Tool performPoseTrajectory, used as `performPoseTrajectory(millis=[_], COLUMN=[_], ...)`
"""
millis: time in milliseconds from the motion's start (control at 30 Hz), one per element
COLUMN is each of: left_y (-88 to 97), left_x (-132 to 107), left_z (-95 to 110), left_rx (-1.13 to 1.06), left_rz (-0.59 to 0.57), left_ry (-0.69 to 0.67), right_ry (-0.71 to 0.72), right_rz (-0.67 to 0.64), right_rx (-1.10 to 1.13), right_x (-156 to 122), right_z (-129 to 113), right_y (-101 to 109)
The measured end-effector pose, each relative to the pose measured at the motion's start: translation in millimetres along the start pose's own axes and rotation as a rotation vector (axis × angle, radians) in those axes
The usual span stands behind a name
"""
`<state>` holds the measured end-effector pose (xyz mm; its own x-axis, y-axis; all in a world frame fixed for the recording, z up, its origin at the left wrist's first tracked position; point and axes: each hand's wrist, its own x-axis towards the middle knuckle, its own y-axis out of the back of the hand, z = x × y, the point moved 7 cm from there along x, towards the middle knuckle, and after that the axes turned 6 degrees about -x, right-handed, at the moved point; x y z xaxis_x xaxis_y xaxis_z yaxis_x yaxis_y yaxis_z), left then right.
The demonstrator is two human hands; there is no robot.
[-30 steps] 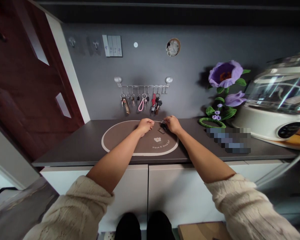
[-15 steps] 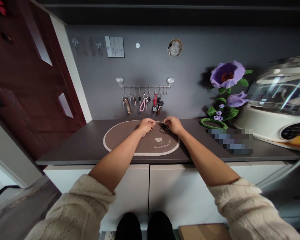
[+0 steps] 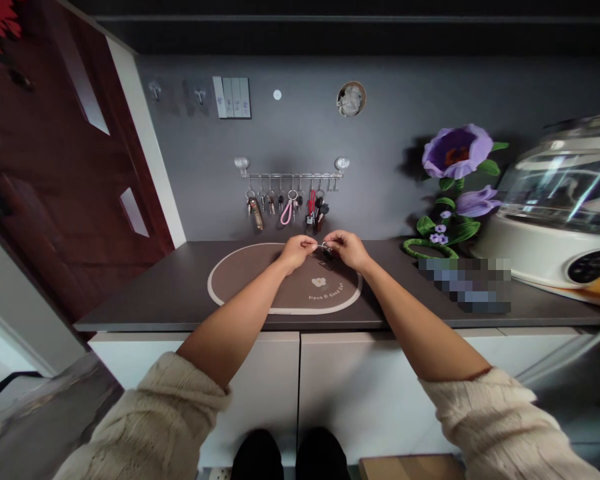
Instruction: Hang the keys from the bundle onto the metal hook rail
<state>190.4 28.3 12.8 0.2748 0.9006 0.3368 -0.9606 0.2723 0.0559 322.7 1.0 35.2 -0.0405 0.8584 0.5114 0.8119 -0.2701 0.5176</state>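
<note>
Both hands meet over the far part of an oval brown mat [image 3: 240,283] on a dark countertop [image 3: 170,293]. My left hand [image 3: 297,251] is closed in a pinch at its fingertips. My right hand [image 3: 347,248] is also closed and grips a small bunch of keys [image 3: 326,251] with a metal ring and a dark fob. The fingertips of both hands touch the ring between them. On the wall just behind hangs a metal hook rail [image 3: 293,176] with several key bunches [image 3: 286,207].
Purple fabric flowers [image 3: 453,180] stand at the right rear of the counter beside a white appliance with a clear lid [image 3: 560,213]. A dark red door [image 3: 55,153] is on the left. White cabinet doors [image 3: 360,387] sit below the counter.
My hands have come closer together and risen slightly off the mat, with the keys lifted between them. The view has shifted a little downward.
</note>
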Motion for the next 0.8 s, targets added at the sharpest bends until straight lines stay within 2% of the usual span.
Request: performPoseTrajectory(millis=[233, 367, 600, 800], left_y=[-7.7, -8.9, -6.0, -0.9], left_x=[-0.4, -1.1, -1.0, 2.1], left_z=[8.8, 12.2, 8.0, 0.4], left_rx=[-0.015, -0.02, -0.097, -0.191], left_rz=[-0.087, -0.094, -0.04, 0.01], left_ry=[-0.13, -0.146, -0.061, 0.009], right_ry=[-0.064, -0.103, -0.165, -0.208], right_rz=[-0.003, 0.019, 0.007, -0.041], right_rx=[0.28, 0.382, 0.525, 0.53], right_x=[-0.7, -1.4, -1.1, -4.9], right_z=[-3.9, -3.3, 3.5, 0.6], right_y=[-1.4, -0.9, -5.0, -10.5])
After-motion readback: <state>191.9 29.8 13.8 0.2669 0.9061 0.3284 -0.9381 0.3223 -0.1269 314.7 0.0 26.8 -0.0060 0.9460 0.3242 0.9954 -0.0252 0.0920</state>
